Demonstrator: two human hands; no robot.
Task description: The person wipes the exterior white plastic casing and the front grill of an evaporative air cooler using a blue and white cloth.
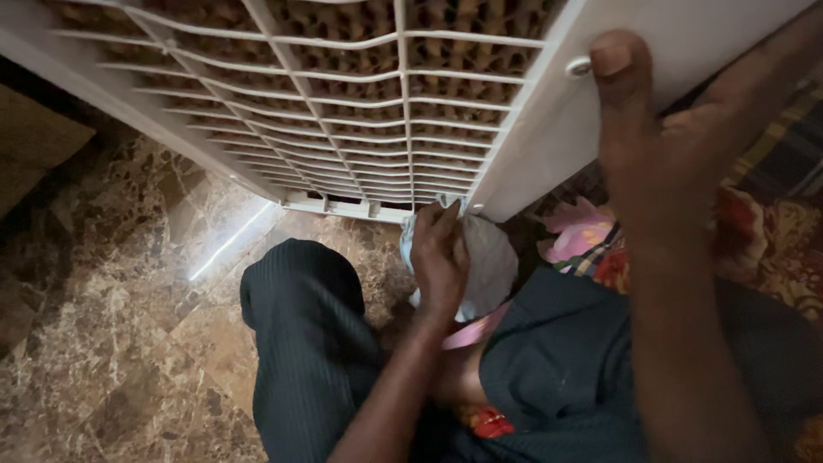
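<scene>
White plastic cooler panel (600, 51), tilted, fills top of view; moulded grille (360, 103) of thin slats over brown honeycomb pad. Small round white screw cap (579, 66) on flat side strip. Left hand (439, 257) closed around pale crumpled cloth (489, 261), pressed at panel's lower edge. Right hand (660, 146) spread against side strip, thumb just beside cap. Dark pinstriped trouser knee (300, 343) below. Glossy brown marble floor (111, 343) at left; floral fabric (771, 249) at right.
</scene>
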